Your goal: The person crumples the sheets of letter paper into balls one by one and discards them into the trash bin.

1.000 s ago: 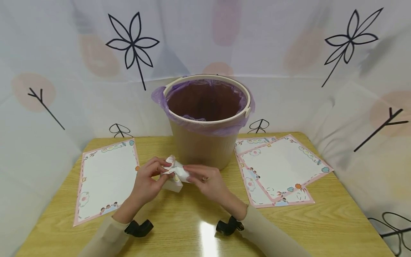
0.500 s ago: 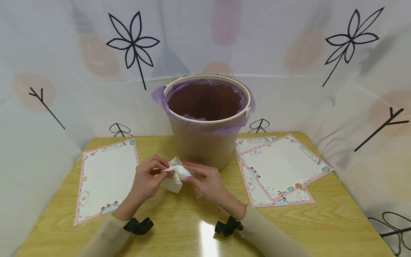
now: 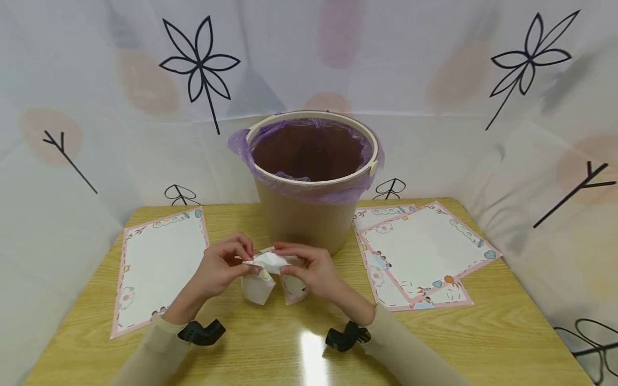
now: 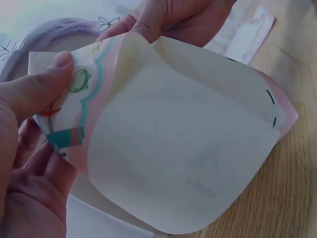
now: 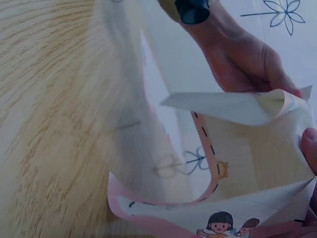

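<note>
Both hands hold one sheet of white paper (image 3: pixel 270 262) with a pink printed border, bunched in the middle, in front of the bin. My left hand (image 3: pixel 224 265) pinches its left end between thumb and fingers. My right hand (image 3: pixel 311 268) grips the other end. Below the hands, two loose flaps of the sheet hang apart. In the left wrist view the paper (image 4: pixel 183 144) bulges out in a wide curved fold, its printed edge under the left thumb. Seen from the right wrist, the paper (image 5: pixel 262 208) curls open, with only bits of the right hand at the right edge.
A beige bin (image 3: pixel 309 220) lined with a purple bag (image 3: pixel 338 193) stands behind the hands. Flat on the wooden table (image 3: pixel 270 348) lie a bordered sheet (image 3: pixel 161 268) at left and two overlapping sheets (image 3: pixel 425 252) at right. A patterned cloth (image 3: pixel 434 96) hangs behind.
The paper's flaps have spread and hang lower, with a right-hand flap now showing under the right hand. The upright tip of the paper has sunk between the hands. Both hands keep hold.
</note>
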`<state>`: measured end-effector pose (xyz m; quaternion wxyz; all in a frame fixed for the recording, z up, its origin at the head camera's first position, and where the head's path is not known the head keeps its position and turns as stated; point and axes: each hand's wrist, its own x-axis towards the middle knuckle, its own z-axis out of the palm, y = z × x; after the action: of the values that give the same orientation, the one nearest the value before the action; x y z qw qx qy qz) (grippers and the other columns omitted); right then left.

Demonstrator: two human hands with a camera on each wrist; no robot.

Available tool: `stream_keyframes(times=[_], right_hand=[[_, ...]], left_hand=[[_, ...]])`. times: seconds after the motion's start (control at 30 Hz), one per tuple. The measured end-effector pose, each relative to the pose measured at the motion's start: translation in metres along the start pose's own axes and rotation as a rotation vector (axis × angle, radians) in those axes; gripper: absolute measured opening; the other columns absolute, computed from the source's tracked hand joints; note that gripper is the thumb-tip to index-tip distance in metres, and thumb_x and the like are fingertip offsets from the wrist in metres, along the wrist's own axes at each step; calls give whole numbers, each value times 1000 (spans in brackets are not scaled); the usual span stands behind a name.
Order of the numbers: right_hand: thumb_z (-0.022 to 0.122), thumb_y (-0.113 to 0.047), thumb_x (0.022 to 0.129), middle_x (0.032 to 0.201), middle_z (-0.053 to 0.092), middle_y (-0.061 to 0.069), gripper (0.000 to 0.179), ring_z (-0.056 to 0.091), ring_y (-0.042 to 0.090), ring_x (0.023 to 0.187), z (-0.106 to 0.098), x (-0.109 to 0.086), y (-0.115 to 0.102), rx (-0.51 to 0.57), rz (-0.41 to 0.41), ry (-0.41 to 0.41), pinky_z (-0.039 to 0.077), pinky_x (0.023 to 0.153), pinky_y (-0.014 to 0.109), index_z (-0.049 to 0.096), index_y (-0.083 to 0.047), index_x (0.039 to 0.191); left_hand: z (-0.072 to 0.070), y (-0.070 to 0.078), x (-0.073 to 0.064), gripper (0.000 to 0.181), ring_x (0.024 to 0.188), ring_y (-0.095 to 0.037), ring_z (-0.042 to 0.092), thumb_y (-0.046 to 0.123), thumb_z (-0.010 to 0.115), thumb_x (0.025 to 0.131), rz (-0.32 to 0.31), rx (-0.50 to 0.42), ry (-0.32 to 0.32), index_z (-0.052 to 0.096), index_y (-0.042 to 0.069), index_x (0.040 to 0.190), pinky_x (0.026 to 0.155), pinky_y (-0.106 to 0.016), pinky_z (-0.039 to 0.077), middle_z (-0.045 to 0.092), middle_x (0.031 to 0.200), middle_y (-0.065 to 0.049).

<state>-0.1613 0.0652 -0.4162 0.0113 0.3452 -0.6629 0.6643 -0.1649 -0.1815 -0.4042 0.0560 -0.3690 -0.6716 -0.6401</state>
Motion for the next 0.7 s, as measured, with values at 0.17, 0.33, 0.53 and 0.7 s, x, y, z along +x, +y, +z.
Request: stream_keyframes(times=[0.17, 0.33, 0.53, 0.7], right_hand=[[69, 12, 86, 128, 63, 22, 25, 58, 29, 123, -2, 0, -3, 87, 77, -16, 50, 96, 31, 69, 10, 111], [70, 13, 84, 124, 66, 20, 25, 60, 27, 122, -3, 3, -6, 121, 123, -20, 47, 100, 31, 68, 11, 109], [71, 14, 82, 122, 66, 23, 24, 62, 30, 118, -5, 4, -8, 144, 141, -35, 50, 96, 33, 66, 13, 106], [71, 13, 82, 120, 67, 23, 22, 63, 31, 115, -5, 1, -6, 129, 173, -28, 51, 94, 33, 66, 12, 104]], left_hand=[[-1, 0, 2, 23, 90, -16, 56, -22, 73, 75, -17, -65, -44, 63, -2, 79, 67, -22, 56, 54, 95, -12], [0, -2, 2, 18, 90, -15, 55, -13, 76, 79, -33, -117, -48, 62, -2, 78, 68, -21, 54, 55, 95, -6], [3, -7, 4, 20, 88, -15, 55, 0, 81, 80, -36, -176, -38, 61, -1, 77, 68, -21, 52, 57, 94, -2], [4, -14, 3, 18, 92, -16, 56, -5, 79, 80, -42, -206, -43, 61, -1, 80, 72, -23, 54, 59, 97, -2]])
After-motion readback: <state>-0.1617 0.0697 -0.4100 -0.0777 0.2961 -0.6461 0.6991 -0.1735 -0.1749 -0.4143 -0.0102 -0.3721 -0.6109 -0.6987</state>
